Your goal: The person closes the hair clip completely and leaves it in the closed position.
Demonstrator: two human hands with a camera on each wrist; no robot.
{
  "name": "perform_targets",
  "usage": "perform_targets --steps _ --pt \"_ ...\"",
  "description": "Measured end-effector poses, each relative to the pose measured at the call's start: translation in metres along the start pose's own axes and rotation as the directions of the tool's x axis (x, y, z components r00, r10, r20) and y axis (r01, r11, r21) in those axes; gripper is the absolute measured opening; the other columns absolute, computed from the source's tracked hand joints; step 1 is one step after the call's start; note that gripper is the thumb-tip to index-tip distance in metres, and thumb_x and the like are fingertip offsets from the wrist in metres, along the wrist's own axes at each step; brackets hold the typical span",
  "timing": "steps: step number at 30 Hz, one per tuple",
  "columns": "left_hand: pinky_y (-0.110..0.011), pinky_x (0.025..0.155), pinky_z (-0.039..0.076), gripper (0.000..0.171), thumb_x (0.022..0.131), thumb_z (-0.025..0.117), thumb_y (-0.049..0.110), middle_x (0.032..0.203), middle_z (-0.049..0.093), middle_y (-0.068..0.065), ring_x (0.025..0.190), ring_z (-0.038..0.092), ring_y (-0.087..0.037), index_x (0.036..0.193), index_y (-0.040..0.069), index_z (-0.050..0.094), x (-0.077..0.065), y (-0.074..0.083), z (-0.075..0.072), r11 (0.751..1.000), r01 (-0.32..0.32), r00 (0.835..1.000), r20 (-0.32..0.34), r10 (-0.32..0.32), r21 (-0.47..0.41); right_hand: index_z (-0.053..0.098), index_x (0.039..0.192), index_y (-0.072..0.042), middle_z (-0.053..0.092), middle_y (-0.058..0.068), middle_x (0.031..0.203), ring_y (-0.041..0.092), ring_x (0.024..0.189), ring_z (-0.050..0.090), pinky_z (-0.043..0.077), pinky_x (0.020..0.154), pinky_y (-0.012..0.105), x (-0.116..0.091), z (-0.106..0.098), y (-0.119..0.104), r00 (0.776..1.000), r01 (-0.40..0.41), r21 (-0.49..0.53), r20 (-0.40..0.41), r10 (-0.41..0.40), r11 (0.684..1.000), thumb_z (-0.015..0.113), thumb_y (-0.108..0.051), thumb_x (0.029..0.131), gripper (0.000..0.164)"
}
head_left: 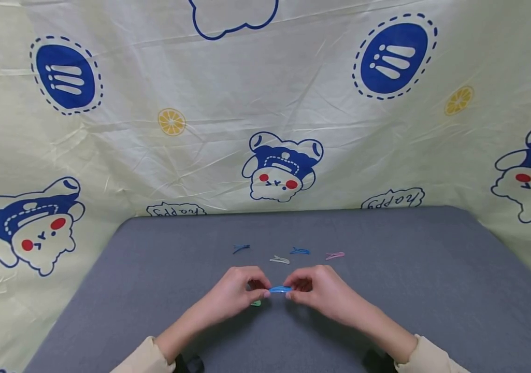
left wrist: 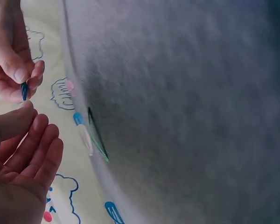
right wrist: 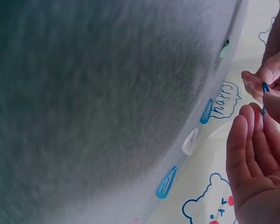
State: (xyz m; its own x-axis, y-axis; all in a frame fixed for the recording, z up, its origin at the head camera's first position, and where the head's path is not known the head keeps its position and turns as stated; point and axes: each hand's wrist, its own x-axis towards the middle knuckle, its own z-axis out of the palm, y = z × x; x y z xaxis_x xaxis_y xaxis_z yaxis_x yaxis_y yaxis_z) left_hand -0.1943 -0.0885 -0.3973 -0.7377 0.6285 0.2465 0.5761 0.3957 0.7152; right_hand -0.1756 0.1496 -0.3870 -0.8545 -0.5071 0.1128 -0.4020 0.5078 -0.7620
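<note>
"While the grey tabletop [head_left: 410, 269] lies below, what worries you?"

"The left hand [head_left: 236, 290] and right hand [head_left: 325, 291], closed to a thumb-and-finger pinch, each holding one end of a blue clip [head_left: 281, 289] raised between them."

"And the danger?"

"If either pinch loosens or pulls unevenly, something so slim could slip, perhaps landing against the green clip [head_left: 256, 303] near the left hand."

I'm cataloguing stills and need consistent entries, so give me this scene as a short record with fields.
Left hand: pinches one end of the blue clip
Right hand: pinches its other end
Clip position: raised above the gray table
Near left hand: green clip, partly hidden in the head view
Beyond hands, left to right: dark blue clip, white clip, another blue clip, pink clip
Backdrop: pale printed sheet
</note>
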Motion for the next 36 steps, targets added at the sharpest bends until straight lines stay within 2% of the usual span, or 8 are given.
perform_targets --steps 5,11,17,22,29,36 --pt "-0.022 0.068 0.05 0.006 0.086 0.075 0.004 0.081 0.062 0.011 0.073 0.057 -0.002 0.088 0.008 0.072 0.004 -0.006 0.001 0.999 -0.026 0.999 0.025 0.025 0.038 0.074 0.094 -0.013 0.066 -0.012 0.079 0.008 0.072 0.061 0.052 0.063 0.027 0.006 -0.001 0.005 0.999 0.005 -0.022 0.032 -0.005 1.0 0.076 -0.012 0.086 0.008" --pt "-0.021 0.067 0.048 0.008 0.086 0.075 0.004 0.079 0.059 0.011 0.072 0.054 -0.001 0.086 0.01 0.07 0.007 -0.012 0.003 0.994 -0.044 0.995 0.089 0.035 0.098 0.073 0.091 -0.013 0.065 -0.011 0.076 0.008 0.069 0.061 0.052 0.061 0.027 0.012 0.0 0.011 0.997 0.0 -0.048 0.078 0.003 0.999 0.076 -0.009 0.084 0.009" --pt "-0.021 0.066 0.047 0.007 0.086 0.075 0.006 0.079 0.059 0.012 0.071 0.055 -0.001 0.085 0.011 0.071 0.009 -0.015 0.005 0.997 0.013 0.994 0.104 -0.021 0.074 0.073 0.091 -0.012 0.066 -0.01 0.075 0.01 0.068 0.062 0.052 0.061 0.027 0.016 0.0 0.016 0.993 -0.016 -0.031 0.114 0.019 0.999 0.077 -0.009 0.084 0.009" --pt "-0.021 0.064 0.046 0.005 0.086 0.076 0.008 0.078 0.059 0.013 0.07 0.054 -0.001 0.086 0.011 0.072 0.011 -0.016 0.005 0.997 0.035 0.99 0.135 -0.044 0.065 0.074 0.089 -0.013 0.067 -0.01 0.074 0.01 0.069 0.063 0.051 0.061 0.026 0.019 0.0 0.02 0.989 -0.018 -0.027 0.148 0.022 0.999 0.078 -0.009 0.083 0.009" --pt "-0.02 0.064 0.046 0.005 0.086 0.076 0.008 0.078 0.057 0.013 0.069 0.053 0.001 0.086 0.01 0.071 0.013 -0.021 0.007 0.997 0.033 0.985 0.165 -0.044 0.071 0.075 0.087 -0.017 0.067 -0.011 0.071 0.008 0.066 0.062 0.05 0.061 0.025 0.019 0.001 0.024 0.986 -0.025 -0.036 0.163 0.03 0.999 0.08 -0.012 0.081 0.01" --pt "-0.02 0.065 0.045 0.007 0.083 0.079 0.009 0.08 0.058 0.012 0.071 0.053 0.0 0.083 0.012 0.072 0.013 -0.02 0.01 0.997 0.028 0.988 0.149 -0.039 0.073 0.074 0.086 -0.016 0.065 -0.011 0.069 0.007 0.064 0.06 0.049 0.059 0.025 0.018 0.002 0.023 0.986 -0.02 -0.059 0.167 0.029 0.998 0.08 -0.009 0.08 0.01"
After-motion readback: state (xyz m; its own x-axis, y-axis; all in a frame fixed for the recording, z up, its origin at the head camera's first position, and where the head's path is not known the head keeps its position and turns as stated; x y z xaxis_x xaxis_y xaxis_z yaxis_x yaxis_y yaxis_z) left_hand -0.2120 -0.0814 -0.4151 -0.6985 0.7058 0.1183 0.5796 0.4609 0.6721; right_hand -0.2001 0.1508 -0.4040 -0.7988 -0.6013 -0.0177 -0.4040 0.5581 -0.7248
